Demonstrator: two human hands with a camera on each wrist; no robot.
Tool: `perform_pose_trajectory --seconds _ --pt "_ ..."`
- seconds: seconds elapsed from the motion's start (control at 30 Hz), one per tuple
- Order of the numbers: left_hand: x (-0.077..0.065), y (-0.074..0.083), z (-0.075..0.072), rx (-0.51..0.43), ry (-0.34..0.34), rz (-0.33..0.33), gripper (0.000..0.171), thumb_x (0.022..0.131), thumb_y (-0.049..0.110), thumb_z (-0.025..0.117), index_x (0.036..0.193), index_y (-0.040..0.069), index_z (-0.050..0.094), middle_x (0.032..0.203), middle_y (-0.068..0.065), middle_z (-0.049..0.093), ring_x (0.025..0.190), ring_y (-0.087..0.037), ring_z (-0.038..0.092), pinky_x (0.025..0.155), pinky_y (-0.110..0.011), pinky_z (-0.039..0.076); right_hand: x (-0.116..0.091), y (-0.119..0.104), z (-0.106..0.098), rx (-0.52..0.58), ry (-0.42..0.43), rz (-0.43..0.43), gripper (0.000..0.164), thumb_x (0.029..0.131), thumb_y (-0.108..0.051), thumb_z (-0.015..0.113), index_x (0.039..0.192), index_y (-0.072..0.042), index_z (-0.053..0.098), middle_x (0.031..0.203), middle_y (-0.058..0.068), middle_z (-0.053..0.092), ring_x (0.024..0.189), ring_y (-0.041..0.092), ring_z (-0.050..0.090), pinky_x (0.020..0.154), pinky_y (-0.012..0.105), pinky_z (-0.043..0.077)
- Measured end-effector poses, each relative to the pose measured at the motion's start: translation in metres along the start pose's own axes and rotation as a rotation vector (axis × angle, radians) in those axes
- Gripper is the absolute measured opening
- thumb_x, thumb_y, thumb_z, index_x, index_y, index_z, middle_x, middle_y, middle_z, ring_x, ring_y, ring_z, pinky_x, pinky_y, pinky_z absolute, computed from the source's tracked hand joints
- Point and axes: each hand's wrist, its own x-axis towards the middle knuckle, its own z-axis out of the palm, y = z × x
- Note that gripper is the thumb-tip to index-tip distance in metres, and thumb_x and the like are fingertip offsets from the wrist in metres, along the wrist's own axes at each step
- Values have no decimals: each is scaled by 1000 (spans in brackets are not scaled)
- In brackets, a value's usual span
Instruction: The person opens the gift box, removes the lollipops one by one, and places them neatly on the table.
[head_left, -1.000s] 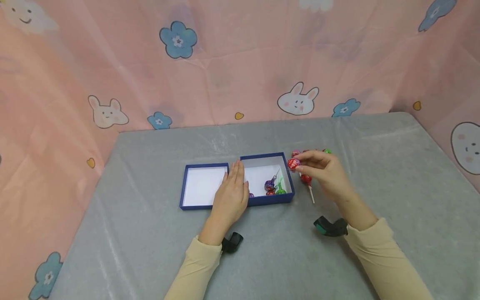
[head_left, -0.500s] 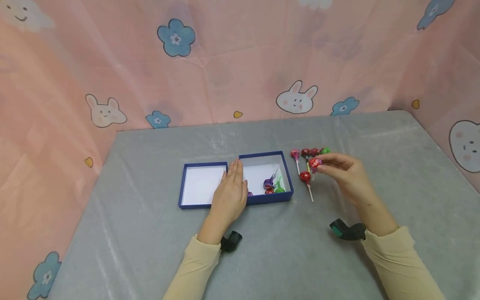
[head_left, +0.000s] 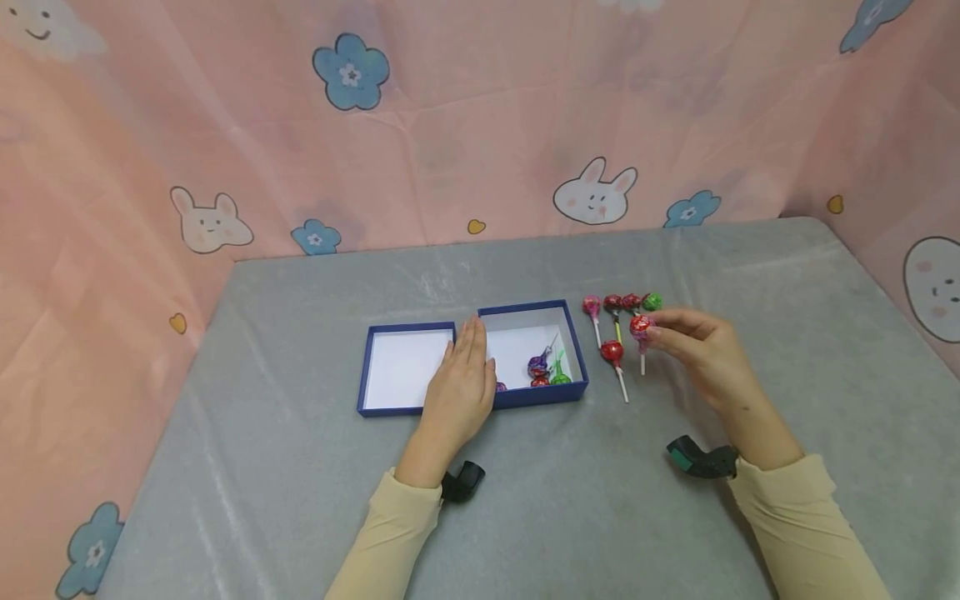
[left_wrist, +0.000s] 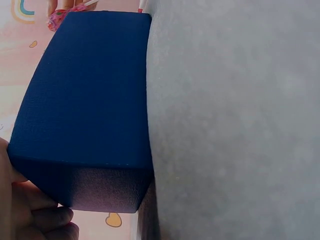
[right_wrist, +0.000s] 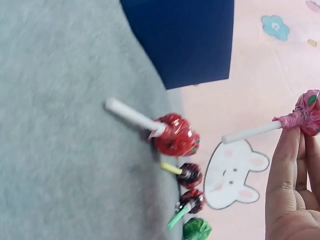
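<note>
My right hand pinches a red and pink lollipop between thumb and fingertips, its white stick pointing down. In the right wrist view that lollipop is held apart from the table. Beside it lie a red lollipop, a pink one, a green one and two dark red ones behind. My left hand lies with straight fingers against the left side of a blue box. Inside the box are a purple lollipop, a green one and red wrapping, partly hidden by the front wall.
Left of my left hand is a shallow blue-rimmed tray or lid with a white inside. Everything stands on a grey cloth-covered table. A pink printed curtain hangs behind its far edge. Each wrist carries a black camera.
My right hand has moved right, away from the box, carrying the red and pink lollipop over to the others. Its stick now hangs in view. My left hand has stayed in place.
</note>
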Motion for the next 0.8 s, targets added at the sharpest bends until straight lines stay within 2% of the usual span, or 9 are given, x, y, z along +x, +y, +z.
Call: perform_pose_trajectory --seconds 0.47,0.8 --pt "0 1 -1 13 -2 -4 51 99 16 42 141 -12 31 147 -24 32 137 -30 29 109 -46 28 1 11 -12 -24 67 147 18 89 2 60 84 -10 73 83 -2 69 73 10 66 71 21 54" --pt "0 0 0 12 9 2 52 99 16 43 141 -12 31 146 -24 32 137 -30 29 109 -46 28 2 18 -18 -8 55 216 23 90 4 58 84 -11 74 84 -1 72 72 10 67 68 23 55"
